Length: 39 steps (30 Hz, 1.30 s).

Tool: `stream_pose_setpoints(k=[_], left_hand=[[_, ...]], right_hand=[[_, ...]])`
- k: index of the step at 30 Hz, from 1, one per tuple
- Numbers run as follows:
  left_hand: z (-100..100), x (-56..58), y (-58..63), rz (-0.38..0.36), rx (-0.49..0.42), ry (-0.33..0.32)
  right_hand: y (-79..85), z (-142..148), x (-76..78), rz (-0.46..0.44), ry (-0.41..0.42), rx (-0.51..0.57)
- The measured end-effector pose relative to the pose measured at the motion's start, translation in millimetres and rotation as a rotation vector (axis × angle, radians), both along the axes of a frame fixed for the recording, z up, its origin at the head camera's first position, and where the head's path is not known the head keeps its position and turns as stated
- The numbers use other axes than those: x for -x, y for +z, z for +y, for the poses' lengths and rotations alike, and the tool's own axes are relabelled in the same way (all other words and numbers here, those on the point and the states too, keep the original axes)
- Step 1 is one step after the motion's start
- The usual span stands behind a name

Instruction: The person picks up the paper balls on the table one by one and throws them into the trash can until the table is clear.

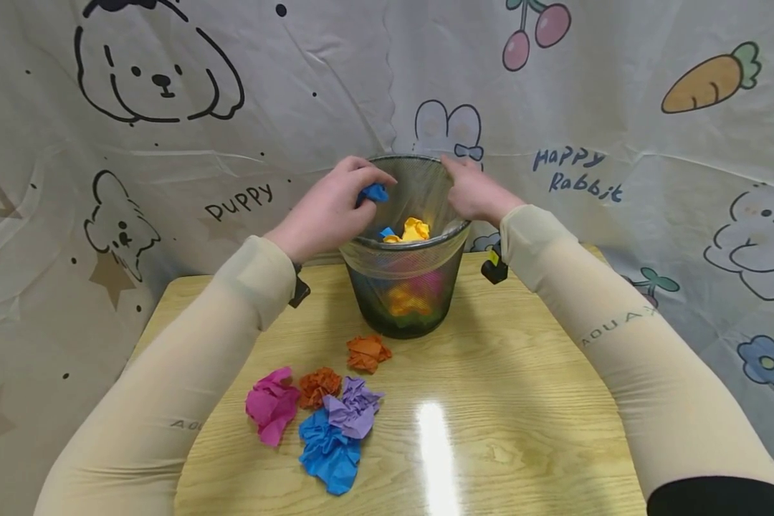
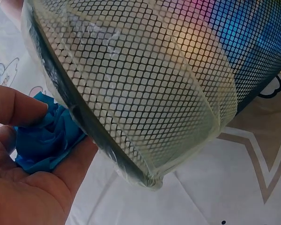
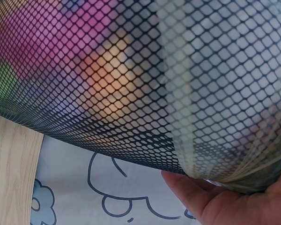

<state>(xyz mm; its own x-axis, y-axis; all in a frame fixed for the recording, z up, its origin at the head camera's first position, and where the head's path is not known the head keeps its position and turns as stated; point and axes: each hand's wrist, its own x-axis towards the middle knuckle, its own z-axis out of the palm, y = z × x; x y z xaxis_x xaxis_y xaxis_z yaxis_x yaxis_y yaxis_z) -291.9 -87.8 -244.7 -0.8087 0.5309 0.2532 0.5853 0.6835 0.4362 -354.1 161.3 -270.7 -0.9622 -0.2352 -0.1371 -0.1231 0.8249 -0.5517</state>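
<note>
A black mesh wastebasket (image 1: pixel 403 315) with a clear liner bag (image 1: pixel 400 264) folded over its rim stands at the back of the table. At its left rim my left hand (image 1: pixel 335 208) pinches a crumpled blue paper ball (image 2: pixel 49 133) between thumb and fingers. My right hand (image 1: pixel 480 190) grips the right side of the rim; in the right wrist view its fingers (image 3: pixel 187 192) touch the lined mesh from outside. Inside the basket lies a yellow paper ball (image 1: pixel 416 229), with pink, orange and green ones blurred behind the mesh.
In front of the basket on the wooden table (image 1: pixel 516 401) lie two orange paper balls (image 1: pixel 369 353), a pink one (image 1: pixel 272 406), a purple one (image 1: pixel 355 407) and a blue one (image 1: pixel 330 451). A printed white curtain (image 1: pixel 335 86) hangs close behind the basket.
</note>
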Motion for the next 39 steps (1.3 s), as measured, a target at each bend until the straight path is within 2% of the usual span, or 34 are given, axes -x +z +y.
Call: stream_pose_setpoints(k=[5,12,17,21,31,39], left_hand=[[0,0.1,-1.3,-0.003,0.024,-0.005],[-3,-0.8,-2.5,0.027,0.113,-0.002],[-12,-2.0,-5.1,0.06,0.105,0.031],[-26,-3.9,-9.1,0.068,0.087,0.058],[-72,-13.6,-23.4,0.034,0.021,0.131],[-105,-26.0,-38.9,-0.009,0.014,0.181]], right_hand=[[-0.2,-1,-0.1,0.003,-0.007,0.007],[0.3,-1,0.6,-0.001,-0.012,0.008],[0.9,0,0.9,0.001,-0.009,0.007],[0.6,0,1.0,0.003,-0.009,0.006],[0.1,-1,0.7,0.002,-0.013,0.008],[-0.2,1,-1.8,0.001,0.003,0.01]])
